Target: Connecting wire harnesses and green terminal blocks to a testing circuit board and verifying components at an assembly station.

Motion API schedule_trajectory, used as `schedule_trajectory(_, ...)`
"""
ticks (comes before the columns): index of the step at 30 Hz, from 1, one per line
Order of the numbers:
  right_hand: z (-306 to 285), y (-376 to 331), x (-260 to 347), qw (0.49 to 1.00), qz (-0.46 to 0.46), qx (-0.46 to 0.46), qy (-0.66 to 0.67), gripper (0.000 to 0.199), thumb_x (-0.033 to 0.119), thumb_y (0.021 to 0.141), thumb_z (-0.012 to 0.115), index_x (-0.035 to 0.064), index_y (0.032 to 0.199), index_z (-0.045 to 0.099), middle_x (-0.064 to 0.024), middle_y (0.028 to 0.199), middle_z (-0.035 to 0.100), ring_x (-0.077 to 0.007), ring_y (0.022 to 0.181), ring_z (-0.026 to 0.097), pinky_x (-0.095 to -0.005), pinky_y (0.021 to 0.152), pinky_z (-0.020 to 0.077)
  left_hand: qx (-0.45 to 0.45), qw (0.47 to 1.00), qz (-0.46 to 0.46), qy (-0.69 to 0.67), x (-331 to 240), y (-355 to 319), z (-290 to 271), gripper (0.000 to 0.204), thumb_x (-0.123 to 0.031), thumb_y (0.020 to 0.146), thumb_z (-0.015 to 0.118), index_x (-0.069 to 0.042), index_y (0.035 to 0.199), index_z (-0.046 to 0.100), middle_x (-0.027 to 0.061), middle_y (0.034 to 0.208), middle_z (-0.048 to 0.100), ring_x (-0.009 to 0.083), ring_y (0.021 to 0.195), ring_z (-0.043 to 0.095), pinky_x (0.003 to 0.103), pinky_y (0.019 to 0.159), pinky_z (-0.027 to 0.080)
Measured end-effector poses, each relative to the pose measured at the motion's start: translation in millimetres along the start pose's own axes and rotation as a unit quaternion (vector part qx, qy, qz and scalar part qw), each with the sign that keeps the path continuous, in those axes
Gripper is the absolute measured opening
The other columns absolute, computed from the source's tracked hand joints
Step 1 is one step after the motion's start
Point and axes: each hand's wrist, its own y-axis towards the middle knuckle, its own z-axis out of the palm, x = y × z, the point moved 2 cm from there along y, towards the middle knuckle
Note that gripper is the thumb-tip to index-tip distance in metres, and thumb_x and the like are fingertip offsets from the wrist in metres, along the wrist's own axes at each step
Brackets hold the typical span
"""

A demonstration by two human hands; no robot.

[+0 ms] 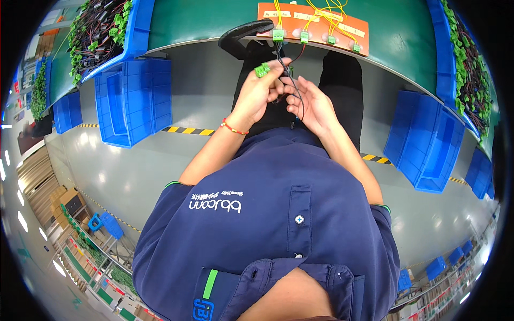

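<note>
My left hand is closed in a pinch, with a green multi-pole terminal connector sticking out by its thumb and forefinger. Thin dark wires run down past its fingertips and across to the other hand. Facing it, my right hand has curled fingers closed on the wires, and one loop hangs over its palm. What lies under the right fingertips is too small to make out. Above both hands, a green plug on the orange board has dark wires hanging from it.
The board lies at the front edge of a green table, with several green plugs and yellow wires. Blue bins full of wired green connectors flank it. More blue bins stand lower on either side. A black curved bracket juts at the table edge.
</note>
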Motion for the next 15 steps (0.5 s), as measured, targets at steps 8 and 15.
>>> schedule_trajectory(8, -23, -12, 24, 0.978, -0.166, -0.117, -0.046, 0.032, 0.025, 0.103, 0.049, -0.0014, 0.116, 0.063, -0.0002, 0.086, 0.059, -0.0062, 0.065, 0.048, -0.0225, 0.057, 0.0397, 0.118, 0.991, -0.033, -0.049, 15, -19, 0, 0.035, -0.025, 0.104, 0.044, 0.003, 0.115, 0.062, 0.0073, 0.091, 0.068, 0.0027, 0.055, 0.042, 0.016, 0.044, 0.027)
schedule_trajectory(15, 8, -59, 47, 0.884, -0.322, -0.106, -0.322, 0.031, 0.025, 0.104, 0.049, 0.0003, 0.109, 0.066, -0.0017, 0.085, 0.06, -0.0073, 0.069, 0.051, -0.0217, 0.064, 0.0434, -0.097, 0.964, 0.227, 0.093, -8, -39, 4, 0.024, -0.023, 0.103, 0.053, -0.003, 0.11, 0.064, -0.0001, 0.089, 0.056, 0.0019, 0.061, 0.044, 0.018, 0.053, 0.033)
